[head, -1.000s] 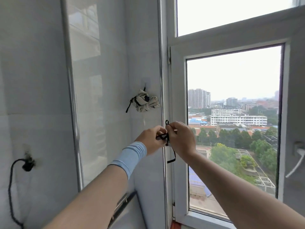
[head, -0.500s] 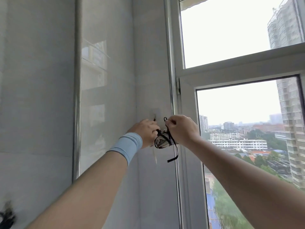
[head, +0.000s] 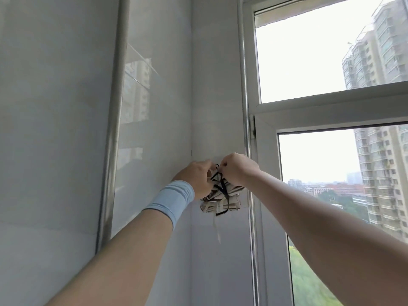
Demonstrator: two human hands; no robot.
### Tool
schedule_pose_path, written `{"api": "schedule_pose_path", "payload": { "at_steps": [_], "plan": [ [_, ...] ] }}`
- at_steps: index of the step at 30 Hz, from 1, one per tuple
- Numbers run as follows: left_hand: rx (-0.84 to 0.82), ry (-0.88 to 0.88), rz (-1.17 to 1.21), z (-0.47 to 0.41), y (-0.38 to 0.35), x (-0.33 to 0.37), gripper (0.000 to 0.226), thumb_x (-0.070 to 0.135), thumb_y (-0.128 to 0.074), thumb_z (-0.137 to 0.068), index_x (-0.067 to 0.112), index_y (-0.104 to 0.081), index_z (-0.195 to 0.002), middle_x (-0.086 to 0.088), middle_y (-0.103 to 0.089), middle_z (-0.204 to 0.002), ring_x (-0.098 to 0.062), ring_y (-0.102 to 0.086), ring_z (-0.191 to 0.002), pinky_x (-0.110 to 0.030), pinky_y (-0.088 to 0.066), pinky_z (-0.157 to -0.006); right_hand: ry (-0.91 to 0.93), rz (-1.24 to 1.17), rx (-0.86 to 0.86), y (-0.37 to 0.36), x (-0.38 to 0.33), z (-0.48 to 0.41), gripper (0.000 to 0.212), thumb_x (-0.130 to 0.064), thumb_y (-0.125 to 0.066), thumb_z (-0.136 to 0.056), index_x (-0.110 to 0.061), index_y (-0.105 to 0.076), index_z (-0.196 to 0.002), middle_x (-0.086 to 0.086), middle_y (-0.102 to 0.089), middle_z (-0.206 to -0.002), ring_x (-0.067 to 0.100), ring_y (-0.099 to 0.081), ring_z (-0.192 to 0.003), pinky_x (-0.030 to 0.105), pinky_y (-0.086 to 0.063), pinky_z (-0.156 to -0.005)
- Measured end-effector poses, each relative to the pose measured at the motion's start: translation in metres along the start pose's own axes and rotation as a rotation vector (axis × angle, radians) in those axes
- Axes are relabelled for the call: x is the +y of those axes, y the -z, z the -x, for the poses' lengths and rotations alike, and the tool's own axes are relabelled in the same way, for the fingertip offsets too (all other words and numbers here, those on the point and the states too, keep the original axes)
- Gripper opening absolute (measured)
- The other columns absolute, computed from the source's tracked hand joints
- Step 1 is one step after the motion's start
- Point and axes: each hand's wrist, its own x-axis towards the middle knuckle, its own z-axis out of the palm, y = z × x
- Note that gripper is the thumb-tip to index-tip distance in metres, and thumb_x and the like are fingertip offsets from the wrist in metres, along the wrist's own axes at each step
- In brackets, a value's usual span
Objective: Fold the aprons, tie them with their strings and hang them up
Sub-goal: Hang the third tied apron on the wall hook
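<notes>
A folded cream patterned apron bundle [head: 220, 198], tied with black string [head: 223, 188], is held up against the white tiled wall beside the window frame. My left hand [head: 196, 176], with a light blue wristband, grips the bundle's top from the left. My right hand [head: 238, 168] pinches the black string loop at the top from the right. Both hands meet above the bundle and hide the wall hook. The cloth looks like two stacked rolls; I cannot tell whether they are separate bundles. A thin pale string [head: 217, 230] dangles below.
A metal pipe [head: 112, 133] runs vertically down the glossy wall on the left. The white window frame [head: 262, 173] stands just right of the hands, with tall buildings and trees outside. A metal trim strip [head: 247, 129] edges the wall by the frame.
Both hands have risen with the string-tied bundle, from in front of the window frame to the wall spot where a bundle hung. The view has tilted upward.
</notes>
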Motion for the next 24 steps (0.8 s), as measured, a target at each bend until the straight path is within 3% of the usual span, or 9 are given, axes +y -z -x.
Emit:
{"api": "schedule_pose_path", "payload": {
  "at_steps": [3, 6, 11, 14, 19, 22, 24],
  "plan": [
    [-0.011, 0.006, -0.022, -0.003, -0.007, -0.005, 0.050, 0.025, -0.038, -0.083, 0.043, -0.046, -0.129, 0.006, -0.063, -0.114, -0.021, -0.062, -0.091, -0.036, -0.054, -0.080, -0.020, 0.014, -0.025, -0.008, -0.001, -0.008, 0.024, -0.026, -0.049, -0.093, -0.029, -0.073, -0.099, 0.000, -0.068, -0.090, 0.023, -0.062, -0.074, 0.022, -0.035, -0.050],
    [0.043, -0.002, -0.008, -0.005, -0.009, -0.005, 0.052, 0.022, -0.038, -0.088, 0.040, -0.045, -0.136, 0.007, -0.063, -0.123, -0.022, -0.062, -0.097, -0.036, -0.053, -0.085, -0.051, 0.030, -0.041, -0.011, -0.001, -0.015, 0.023, -0.025, -0.050, -0.092, -0.028, -0.072, -0.098, 0.000, -0.068, -0.091, 0.023, -0.062, -0.073, 0.021, -0.034, -0.050],
    [-0.023, 0.013, -0.035, -0.013, -0.008, -0.002, 0.047, 0.024, -0.034, -0.094, 0.043, -0.052, -0.133, 0.005, -0.060, -0.130, -0.025, -0.058, -0.109, -0.036, -0.048, -0.093, -0.086, 0.058, -0.062, -0.014, 0.000, -0.022, 0.022, -0.023, -0.050, -0.088, -0.022, -0.071, -0.094, 0.002, -0.068, -0.086, 0.022, -0.060, -0.068, 0.022, -0.039, -0.053],
    [-0.067, 0.050, -0.034, -0.017, -0.008, 0.000, 0.046, 0.027, -0.033, -0.092, 0.046, -0.054, -0.129, 0.003, -0.062, -0.126, -0.027, -0.059, -0.106, -0.037, -0.049, -0.092, -0.094, 0.083, -0.083, -0.013, -0.003, -0.022, 0.018, -0.021, -0.049, -0.088, -0.015, -0.067, -0.091, 0.002, -0.063, -0.079, 0.019, -0.055, -0.062, 0.023, -0.039, -0.053],
    [-0.099, 0.120, -0.045, -0.018, -0.011, -0.001, 0.057, 0.039, -0.023, -0.080, 0.031, -0.066, -0.117, 0.000, -0.067, -0.111, -0.024, -0.062, -0.090, -0.037, -0.053, -0.085, -0.123, 0.094, -0.120, -0.010, -0.006, -0.018, 0.015, -0.023, -0.050, -0.092, -0.013, -0.055, -0.083, 0.002, -0.056, -0.075, 0.019, -0.052, -0.063, 0.028, -0.044, -0.061],
    [-0.090, 0.133, -0.034, -0.016, -0.011, 0.000, 0.061, 0.039, -0.022, -0.074, 0.026, -0.068, -0.112, -0.004, -0.068, -0.107, -0.025, -0.063, -0.088, -0.038, -0.054, -0.084, -0.137, 0.063, -0.235, -0.011, -0.007, -0.018, 0.023, -0.014, -0.039, -0.099, -0.007, -0.060, -0.108, 0.006, -0.060, -0.093, 0.024, -0.051, -0.079, 0.032, -0.044, -0.071],
    [-0.076, 0.138, -0.033, -0.015, -0.014, 0.000, 0.062, 0.040, -0.022, -0.073, 0.025, -0.068, -0.111, -0.003, -0.068, -0.110, -0.026, -0.063, -0.093, -0.038, -0.053, -0.086, -0.128, 0.092, -0.256, -0.012, -0.005, -0.013, 0.030, -0.013, -0.035, -0.101, -0.005, -0.060, -0.115, 0.008, -0.061, -0.097, 0.025, -0.050, -0.079, 0.031, -0.044, -0.068]
  ]
}}
